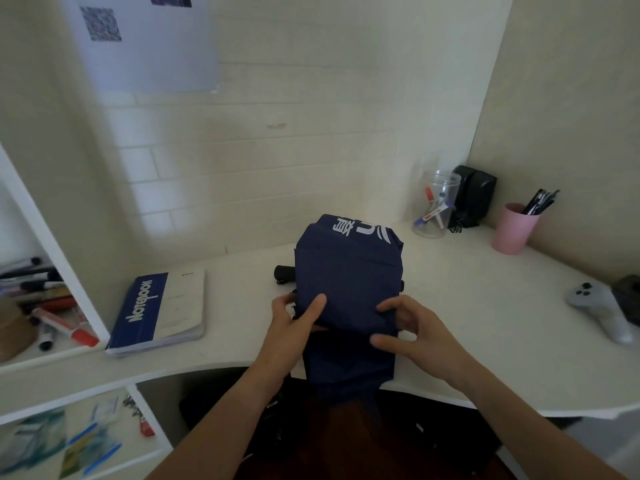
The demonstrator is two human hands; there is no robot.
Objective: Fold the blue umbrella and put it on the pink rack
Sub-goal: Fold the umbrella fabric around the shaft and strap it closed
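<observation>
- The blue umbrella lies in the middle of the frame on the white counter, its canopy gathered into a broad, loose bundle with white lettering at the far end.
- Its long axis runs away from the person: the lettered end points toward the tiled wall, and the near end hangs over the counter's front edge toward the lower middle of the frame.
- A dark cylindrical end, probably the handle or tip, pokes out from under the cloth on the left; which it is cannot be told.
- The left hand takes the bundle's left edge, thumb laid on top of the cloth and fingers tucked behind it, so its grip has hold of a fold of fabric.
- The right hand is at the right edge, fingers curled around the cloth there, with the index finger reaching across toward the middle; its grip also pinches fabric.
- Both hands sit at about the same point along the bundle, one on each side, so neither is clearly nearer; the cloth lies between them and stretches ahead of them.
- In my judgement, folding is still in progress: the panels look loose and untied, so the next move calls for drawing the sides inward around the long axis.
- No pink rack is in view; only a pink cup of pens stands at the right.
</observation>
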